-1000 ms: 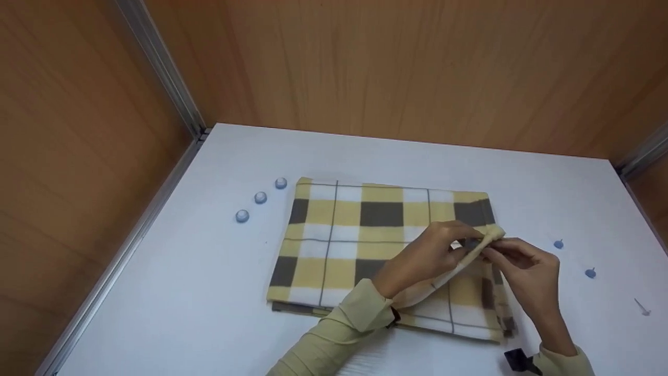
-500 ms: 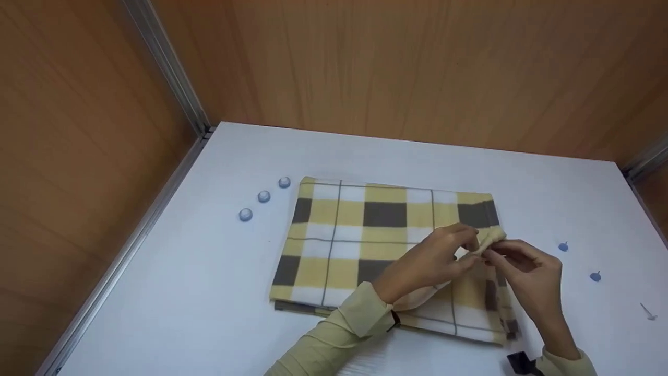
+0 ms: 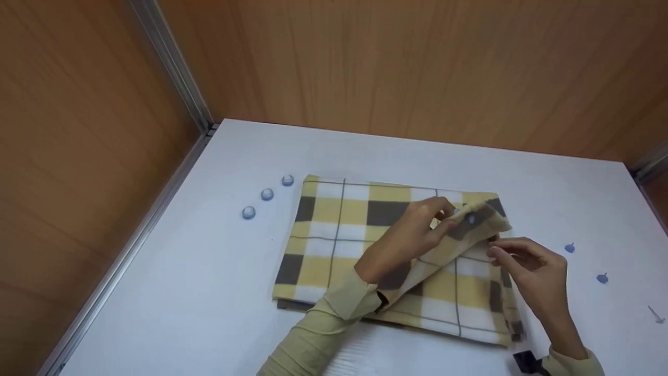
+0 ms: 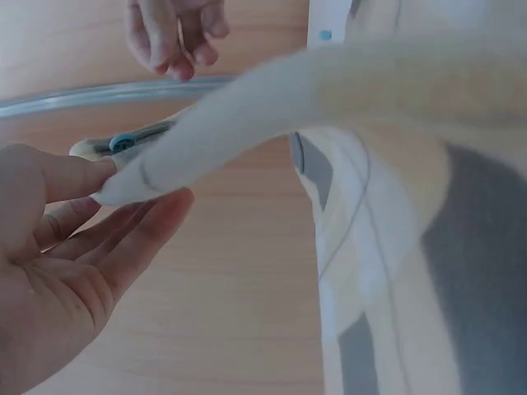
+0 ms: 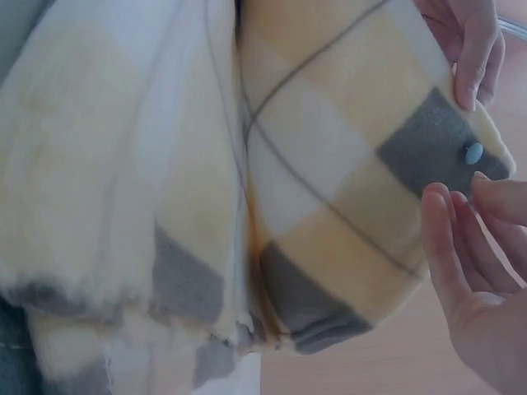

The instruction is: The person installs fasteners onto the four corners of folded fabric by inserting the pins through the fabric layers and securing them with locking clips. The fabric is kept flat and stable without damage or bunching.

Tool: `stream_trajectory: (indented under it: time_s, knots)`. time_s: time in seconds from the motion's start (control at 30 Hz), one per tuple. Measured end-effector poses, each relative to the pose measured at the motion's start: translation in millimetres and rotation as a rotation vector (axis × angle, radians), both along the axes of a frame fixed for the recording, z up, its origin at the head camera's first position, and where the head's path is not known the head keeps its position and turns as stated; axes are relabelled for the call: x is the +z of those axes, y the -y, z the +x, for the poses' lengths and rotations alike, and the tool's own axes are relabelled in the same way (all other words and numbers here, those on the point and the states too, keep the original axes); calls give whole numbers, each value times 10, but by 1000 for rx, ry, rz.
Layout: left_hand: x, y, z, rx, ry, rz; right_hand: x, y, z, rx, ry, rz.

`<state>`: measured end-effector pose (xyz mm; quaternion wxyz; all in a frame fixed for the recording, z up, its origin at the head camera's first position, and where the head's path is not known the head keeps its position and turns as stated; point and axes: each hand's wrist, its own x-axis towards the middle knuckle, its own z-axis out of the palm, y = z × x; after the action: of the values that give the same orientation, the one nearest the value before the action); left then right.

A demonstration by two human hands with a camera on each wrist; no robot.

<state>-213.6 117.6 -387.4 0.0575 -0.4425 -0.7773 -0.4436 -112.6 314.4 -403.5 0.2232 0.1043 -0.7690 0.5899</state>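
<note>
A folded checked blanket [image 3: 386,211] in yellow, white and dark grey lies on the white table. My left hand [image 3: 404,237] pinches its near-right edge and holds that flap lifted, turned back toward the left. On the flap sits a small blue round-headed fastener [image 3: 471,219], over a grey square in the right wrist view. Another light blue spot shows at the left fingertips. In the left wrist view, a blue round piece [image 4: 122,142] sits on the cloth beside the thumb. My right hand [image 3: 535,269] hovers right of the flap, fingers loosely bent, apart from the cloth.
Three blue round caps [image 3: 267,194] stand in a slanted row left of the blanket. On the right lie two blue pins [image 3: 570,248], points up, and a clear pin [image 3: 656,315] on its side. Wooden panels [image 3: 396,68] border the table at the back and sides.
My left hand has lifted the blanket's edge up and leftward, turning the flap so the blue fastener shows. My right hand has let go of the cloth and stays about where it was.
</note>
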Motion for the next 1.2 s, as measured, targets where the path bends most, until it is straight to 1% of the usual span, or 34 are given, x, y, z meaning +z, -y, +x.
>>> stream_trajectory:
  time_s: [0.1,0.17,0.2,0.3,0.37,0.43,0.53,0.63,0.8,0.97,1.03,1.1,1.2]
  knots:
    - [46,84,-91,19,18,21,12,-7,-1,-31,16,47]
    - [63,151,-156,40,45,30,14,-16,-2,-43,24,60]
    - [70,184,-190,48,65,37,12,-23,-4,-46,24,61]
    - [59,290,-304,81,119,47,-13,-57,-13,-13,13,7]
    - [38,373,-383,114,158,56,-44,-88,-22,4,9,-17]
    - [2,467,-457,151,189,64,-87,-129,-35,6,23,-26]
    - [-70,605,-556,220,235,74,-161,-201,-46,-42,75,28]
    - [-155,712,-629,269,273,77,-218,-273,-48,-85,115,93]
    - [-297,794,-697,327,326,29,-249,-371,-39,-140,141,142]
    - [-432,806,-716,413,366,-64,-257,-467,-44,-238,171,172]
    - [-478,811,-716,447,367,-108,-264,-518,-47,-286,184,188]
    - [-519,816,-716,467,356,-141,-271,-580,-49,-339,199,204]
    - [-562,820,-715,484,340,-163,-281,-698,-47,-405,221,215]
